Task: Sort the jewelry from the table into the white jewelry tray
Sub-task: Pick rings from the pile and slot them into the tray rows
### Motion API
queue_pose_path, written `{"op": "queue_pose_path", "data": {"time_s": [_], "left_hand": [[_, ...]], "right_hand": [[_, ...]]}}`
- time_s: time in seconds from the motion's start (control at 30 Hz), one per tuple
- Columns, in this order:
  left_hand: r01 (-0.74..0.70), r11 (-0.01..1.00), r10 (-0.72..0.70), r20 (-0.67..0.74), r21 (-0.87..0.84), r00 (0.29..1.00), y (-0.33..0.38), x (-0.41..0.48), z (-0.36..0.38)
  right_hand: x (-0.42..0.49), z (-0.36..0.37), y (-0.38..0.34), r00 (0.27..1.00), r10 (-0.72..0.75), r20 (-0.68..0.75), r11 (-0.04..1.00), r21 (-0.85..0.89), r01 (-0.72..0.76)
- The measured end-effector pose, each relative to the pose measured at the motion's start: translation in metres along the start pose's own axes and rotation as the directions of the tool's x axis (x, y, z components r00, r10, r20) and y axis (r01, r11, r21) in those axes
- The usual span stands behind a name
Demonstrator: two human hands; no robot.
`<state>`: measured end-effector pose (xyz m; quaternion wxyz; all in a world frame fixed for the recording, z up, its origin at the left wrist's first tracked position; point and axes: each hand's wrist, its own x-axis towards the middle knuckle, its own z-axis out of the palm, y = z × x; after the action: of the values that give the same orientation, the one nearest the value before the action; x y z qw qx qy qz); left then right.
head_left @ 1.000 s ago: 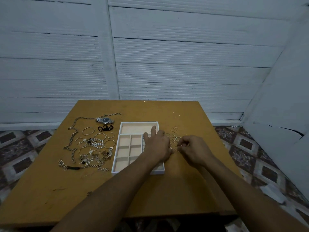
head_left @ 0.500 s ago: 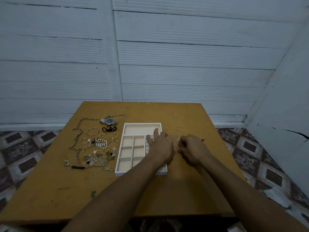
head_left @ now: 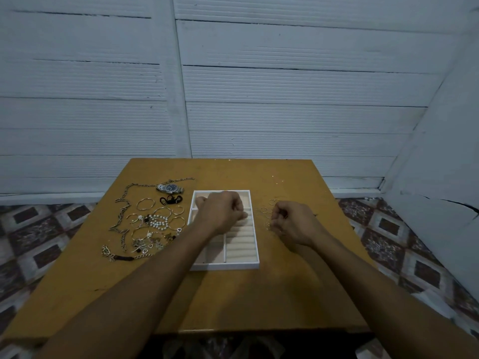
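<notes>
White ribbed wall panels stand behind your yellow-brown counter (head_left: 233, 301), and patterned floor tiles show on both sides. Your left hand (head_left: 220, 213) hangs over the white jewelry tray (head_left: 225, 266), curled into a loose fist; it hides the tray's upper middle compartments, and you cannot tell whether that grip holds anything. Your right hand (head_left: 295, 224) rests on the counter just right of the tray, fingers curled together among thin gold rings (head_left: 267, 211) that are faint and hard to count; whether one is pinched is unclear. The tray lies mid-counter, with a beige lining, small square cells at left and ridged ring rolls at right. Left of it lie a watch (head_left: 171, 188), a long chain (head_left: 121, 216), bangles (head_left: 145, 204) and a pearl bracelet (head_left: 158, 222), tangled lower down.
</notes>
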<state>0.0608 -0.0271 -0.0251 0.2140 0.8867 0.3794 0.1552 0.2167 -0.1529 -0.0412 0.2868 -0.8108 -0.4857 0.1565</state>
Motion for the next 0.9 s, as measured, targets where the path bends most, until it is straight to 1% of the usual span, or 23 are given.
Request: {"op": "queue_pose_path", "data": {"time_s": [0.17, 0.27, 0.5, 0.6, 0.77, 0.9], "left_hand": [[0.021, 1.0, -0.022, -0.035, -0.023, 0.999, -0.031, -0.003, -0.015], [0.007, 0.999, -0.008, -0.011, -0.036, 1.0, -0.045, -0.003, -0.014], [0.011, 1.0, -0.01, 0.019, -0.008, 1.0, -0.055, 0.002, -0.012], [0.011, 1.0, -0.011, 0.038, 0.001, 0.999, -0.058, 0.003, -0.013], [0.021, 0.994, -0.023, 0.02, 0.106, 1.0, -0.058, 0.003, -0.015], [0.057, 0.993, -0.059, 0.016, 0.101, 0.998, -0.056, 0.003, -0.016]], "right_hand": [[0.009, 0.007, -0.015, 0.999, -0.04, -0.007, 0.999, 0.025, 0.04], [0.015, 0.015, -0.019, 0.999, -0.038, -0.007, 0.998, 0.053, 0.039], [0.026, 0.027, -0.025, 0.996, -0.018, -0.092, 0.996, 0.09, 0.026], [0.03, 0.032, -0.025, 0.992, -0.044, -0.116, 0.998, 0.044, 0.05], [0.032, 0.036, -0.027, 0.986, -0.11, -0.123, 0.994, -0.028, 0.108], [0.034, 0.04, -0.026, 0.978, -0.16, -0.135, 0.986, -0.076, 0.151]]}}
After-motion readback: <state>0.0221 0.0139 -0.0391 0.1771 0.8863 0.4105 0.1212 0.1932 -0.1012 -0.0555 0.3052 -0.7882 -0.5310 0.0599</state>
